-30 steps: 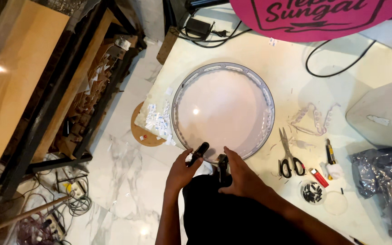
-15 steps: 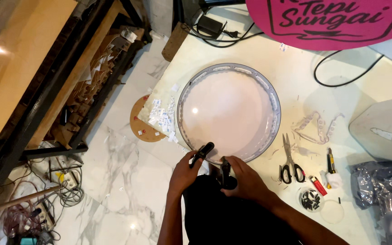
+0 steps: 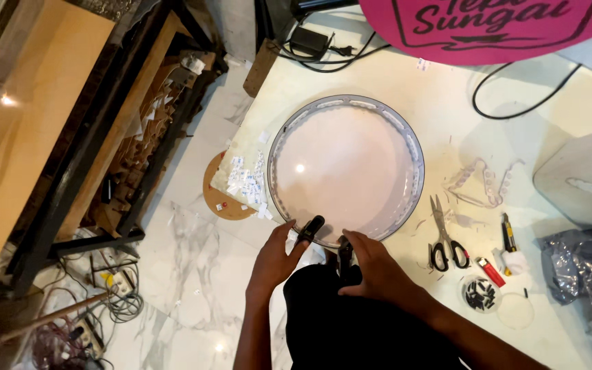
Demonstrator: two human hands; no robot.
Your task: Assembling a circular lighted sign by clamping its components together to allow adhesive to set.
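Gripping: left hand closed on a black clamp at the round disc's near rim
Right hand: wrapped around a dark tool, seemingly steadying it
Scissors: lying on the tabletop, within reach

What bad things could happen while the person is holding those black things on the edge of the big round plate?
The big round disc sits close to the table's near edge, and both hands, left hand and right hand, press black clamps on its rim there, so it might slide off. A clamp could pinch fingers. The scissors lie close to the right arm and might get knocked.
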